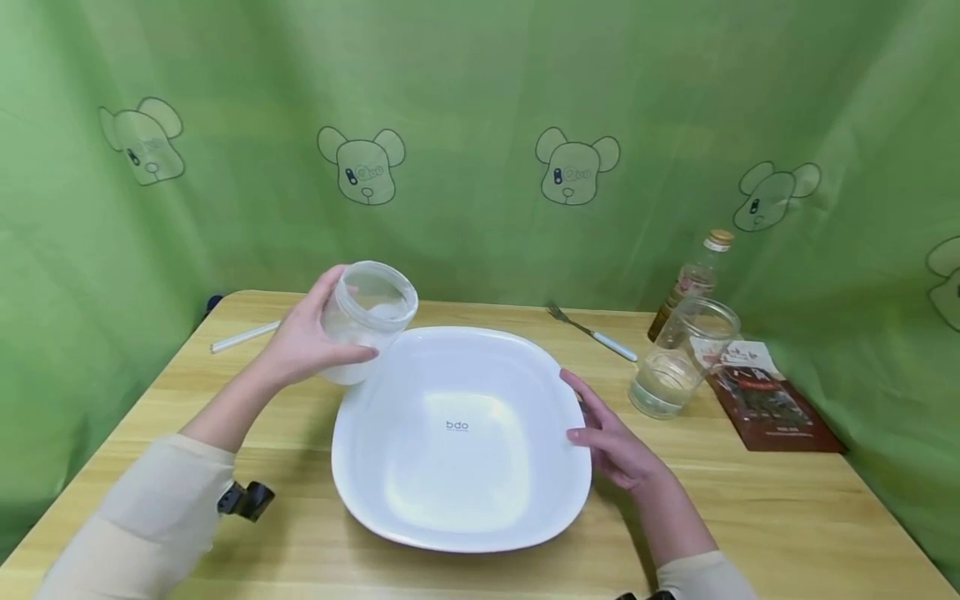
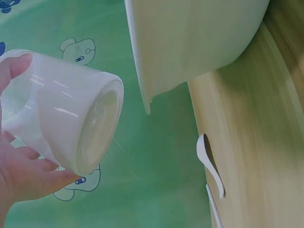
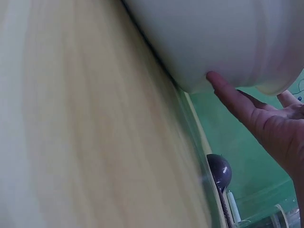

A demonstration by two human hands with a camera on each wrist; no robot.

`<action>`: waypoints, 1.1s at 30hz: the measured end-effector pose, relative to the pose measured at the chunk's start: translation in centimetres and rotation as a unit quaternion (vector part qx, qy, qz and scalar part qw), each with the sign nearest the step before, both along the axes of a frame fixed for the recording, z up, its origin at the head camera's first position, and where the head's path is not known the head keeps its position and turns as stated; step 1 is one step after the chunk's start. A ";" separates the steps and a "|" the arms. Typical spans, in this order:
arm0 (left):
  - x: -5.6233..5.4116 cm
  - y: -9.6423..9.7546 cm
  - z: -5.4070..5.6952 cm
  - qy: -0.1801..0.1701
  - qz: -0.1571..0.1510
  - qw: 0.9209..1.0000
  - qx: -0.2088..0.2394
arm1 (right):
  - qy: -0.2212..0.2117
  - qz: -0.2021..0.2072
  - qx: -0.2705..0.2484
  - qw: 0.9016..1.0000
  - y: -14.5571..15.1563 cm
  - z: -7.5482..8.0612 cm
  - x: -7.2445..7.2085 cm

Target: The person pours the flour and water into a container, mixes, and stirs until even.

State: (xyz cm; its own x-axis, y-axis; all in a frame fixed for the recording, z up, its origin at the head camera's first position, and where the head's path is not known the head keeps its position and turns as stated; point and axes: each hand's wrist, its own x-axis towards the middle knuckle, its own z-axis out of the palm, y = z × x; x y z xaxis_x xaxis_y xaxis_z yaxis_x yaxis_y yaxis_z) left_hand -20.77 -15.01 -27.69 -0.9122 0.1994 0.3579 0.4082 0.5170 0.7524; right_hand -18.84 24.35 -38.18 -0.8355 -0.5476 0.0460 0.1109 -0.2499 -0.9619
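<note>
My left hand (image 1: 307, 337) grips a clear wide-mouthed jar (image 1: 367, 329), thumb and fingers around its sides. The jar tilts with its mouth toward me, at the far left rim of a large white basin (image 1: 457, 467) marked "bdo". White, powder-like contents show through the jar's wall in the left wrist view. The basin's bottom shows only the lettering and glare. My right hand (image 1: 611, 437) holds the basin's right edge, with fingertips at the rim. In the right wrist view, one fingertip (image 3: 212, 78) presses the basin's outer wall below the rim.
Right of the basin stand a glass (image 1: 663, 383) partly filled with liquid and a bottle (image 1: 693, 283), beside a dark red packet (image 1: 772, 408). A fork (image 1: 592, 332) lies behind. A white spoon (image 2: 207, 159) and dark ladle (image 3: 219, 172) show in the wrist views. Green curtain (image 1: 480, 83) encloses the table.
</note>
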 end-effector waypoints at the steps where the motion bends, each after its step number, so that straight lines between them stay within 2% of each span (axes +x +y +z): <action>1: 0.1 0.1 0.1 -0.003 -0.002 1.000 0.001 | -0.002 -0.001 0.002 1.000 0.0 0.1 0.0; 8: 0.4 0.8 0.3 -0.011 -0.020 1.000 -0.006 | -0.016 -0.012 0.016 1.000 0.0 0.2 0.0; 16: 0.6 1.5 1.0 0.023 -0.035 0.997 -0.061 | -0.028 -0.022 0.030 0.999 -0.1 0.2 -0.1; 21: 0.8 2.0 1.5 0.031 -0.044 0.994 -0.093 | -0.030 -0.026 0.034 0.999 -0.2 0.3 -0.2; 33: 1.2 2.7 1.4 0.046 -0.051 0.983 -0.168 | -0.032 -0.023 0.027 0.999 -0.2 0.0 -0.1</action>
State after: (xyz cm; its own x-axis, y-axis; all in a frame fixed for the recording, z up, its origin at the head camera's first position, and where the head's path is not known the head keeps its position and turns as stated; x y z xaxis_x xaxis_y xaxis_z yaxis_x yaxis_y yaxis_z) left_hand -19.55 -12.28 -26.30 -0.8486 0.4086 0.3359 0.5284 0.6835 0.5036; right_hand -18.99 24.18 -38.16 -0.8605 -0.5082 -0.0365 0.1620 -0.2050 -0.9653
